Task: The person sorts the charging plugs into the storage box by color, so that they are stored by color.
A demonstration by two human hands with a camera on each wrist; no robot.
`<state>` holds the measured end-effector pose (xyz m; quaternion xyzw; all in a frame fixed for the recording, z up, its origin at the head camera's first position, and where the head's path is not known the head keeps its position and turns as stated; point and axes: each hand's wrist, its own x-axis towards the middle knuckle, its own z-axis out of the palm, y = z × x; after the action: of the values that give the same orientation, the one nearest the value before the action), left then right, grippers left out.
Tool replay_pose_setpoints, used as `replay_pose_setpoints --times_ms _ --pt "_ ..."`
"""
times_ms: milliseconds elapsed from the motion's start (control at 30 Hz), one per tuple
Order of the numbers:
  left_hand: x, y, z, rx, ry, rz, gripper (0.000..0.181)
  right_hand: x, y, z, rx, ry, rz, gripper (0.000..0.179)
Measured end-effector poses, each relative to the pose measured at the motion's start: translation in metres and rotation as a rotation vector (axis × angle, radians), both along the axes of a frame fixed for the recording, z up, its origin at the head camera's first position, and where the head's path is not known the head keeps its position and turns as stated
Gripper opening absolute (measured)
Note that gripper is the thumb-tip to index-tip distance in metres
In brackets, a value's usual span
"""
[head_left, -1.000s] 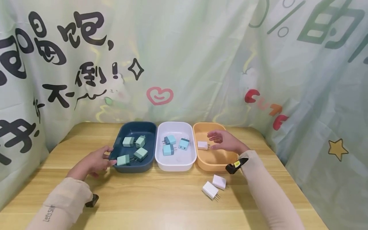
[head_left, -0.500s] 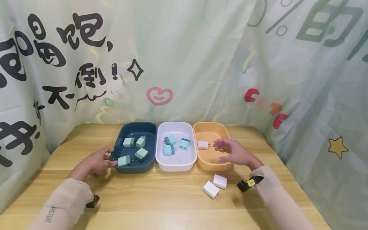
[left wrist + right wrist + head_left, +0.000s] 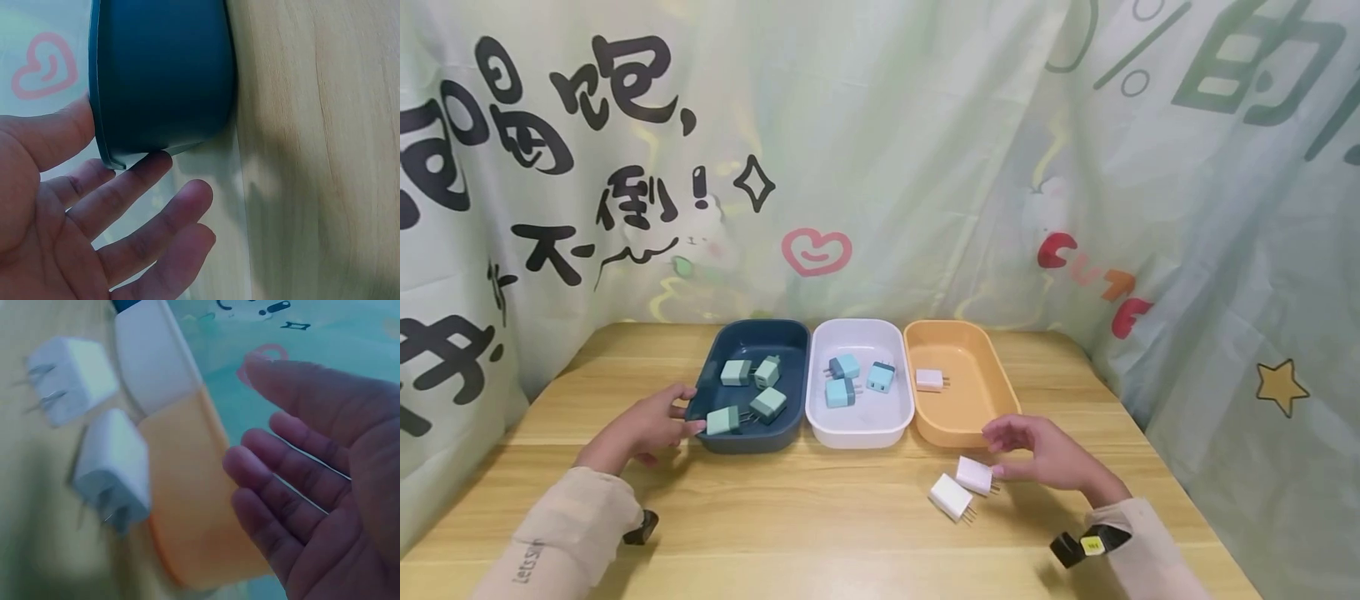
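Observation:
My left hand (image 3: 643, 427) rests against the left side of the navy tray (image 3: 767, 446), thumb and fingertips spread at its rim. In the left wrist view, the thumb (image 3: 69, 128) meets the rim and the other fingers spread along the tray's corner. My right hand (image 3: 1048, 450) hovers at the front right of the orange tray (image 3: 973, 367), fingers loosely bent and holding nothing. Just left of its fingertips, a pale pink plug charger (image 3: 974, 475) lies on the table beside a white plug charger (image 3: 951, 497), prongs toward the right. Another pale charger (image 3: 929, 380) lies inside the orange tray.
A white tray (image 3: 859, 437) with several light blue chargers (image 3: 840, 392) stands between the navy and orange trays. Several pale green chargers (image 3: 768, 405) lie in the navy tray. A printed curtain (image 3: 910, 167) hangs behind the wooden table (image 3: 820, 542).
My right hand has drawn back out of the orange tray, moving right and nearer to me, down beside the two loose chargers. My left hand has stayed at the navy tray.

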<state>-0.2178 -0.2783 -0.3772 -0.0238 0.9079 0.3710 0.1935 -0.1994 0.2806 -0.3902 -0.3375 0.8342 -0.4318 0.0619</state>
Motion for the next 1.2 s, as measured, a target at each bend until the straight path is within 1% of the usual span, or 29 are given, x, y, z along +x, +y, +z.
replay_pose_setpoints --times_ms 100,233,400,500,800,1067,1200 --pt "0.001 0.0 0.001 0.001 -0.004 0.002 0.071 0.005 0.008 -0.01 0.04 -0.022 -0.033 0.042" --pt "0.001 -0.001 0.001 0.003 -0.011 0.009 0.074 0.008 0.014 -0.022 0.084 -0.064 -0.071 0.042" --pt "0.0 0.0 0.003 -0.004 -0.018 0.014 0.076 0.009 0.017 -0.033 0.108 -0.113 -0.066 0.045" --pt "-0.001 0.001 0.004 -0.005 -0.021 0.013 0.075 0.009 0.016 -0.037 0.11 -0.119 -0.067 0.047" --pt "-0.002 0.001 0.0 0.005 -0.028 0.016 0.073 0.005 0.009 -0.046 0.163 -0.08 -0.094 0.046" --pt "-0.001 -0.001 0.0 0.006 -0.023 0.01 0.073 0.004 0.002 -0.048 0.231 0.001 -0.093 0.044" --pt "-0.001 0.0 0.0 0.003 -0.02 0.008 0.074 0.004 -0.001 -0.047 0.255 0.059 -0.096 0.037"
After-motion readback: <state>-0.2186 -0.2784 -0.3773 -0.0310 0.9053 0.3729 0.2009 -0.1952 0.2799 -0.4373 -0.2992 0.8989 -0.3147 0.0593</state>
